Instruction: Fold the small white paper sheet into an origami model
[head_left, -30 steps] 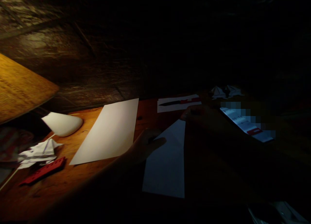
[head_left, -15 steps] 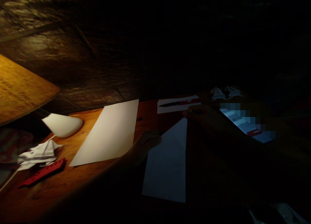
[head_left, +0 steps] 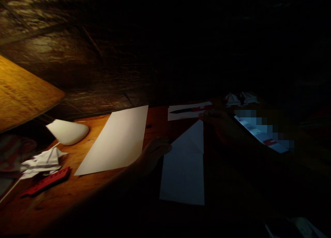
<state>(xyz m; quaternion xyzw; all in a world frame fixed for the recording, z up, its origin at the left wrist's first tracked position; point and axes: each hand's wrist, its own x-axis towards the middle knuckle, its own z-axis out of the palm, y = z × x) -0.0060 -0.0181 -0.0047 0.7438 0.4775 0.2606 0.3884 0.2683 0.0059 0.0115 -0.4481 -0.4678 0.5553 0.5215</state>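
Note:
A partly folded sheet of paper (head_left: 183,172), its top coming to a slanted point, is held up between my hands. My left hand (head_left: 155,151) pinches its left edge, thumb and fingers closed. At the peak, my right hand (head_left: 210,116) grips the upper corner between its fingertips; much of that hand is lost in shadow. Just beyond lies a knife (head_left: 181,110) with a dark blade and red handle, resting on small white papers (head_left: 172,116). A larger blank white sheet (head_left: 116,141) lies flat to the left of my left hand.
On the left stand a lamp with a wide shade (head_left: 26,93) and white base (head_left: 68,133), a folded paper shape (head_left: 45,162) and a red slotted object (head_left: 48,181). Two folded paper pieces (head_left: 232,99) sit at the back right, near a lit phone screen (head_left: 256,131). Behind is a dark wall.
Both hands keep their grip on the folded paper. The paper has shifted slightly right and up, along with my right hand.

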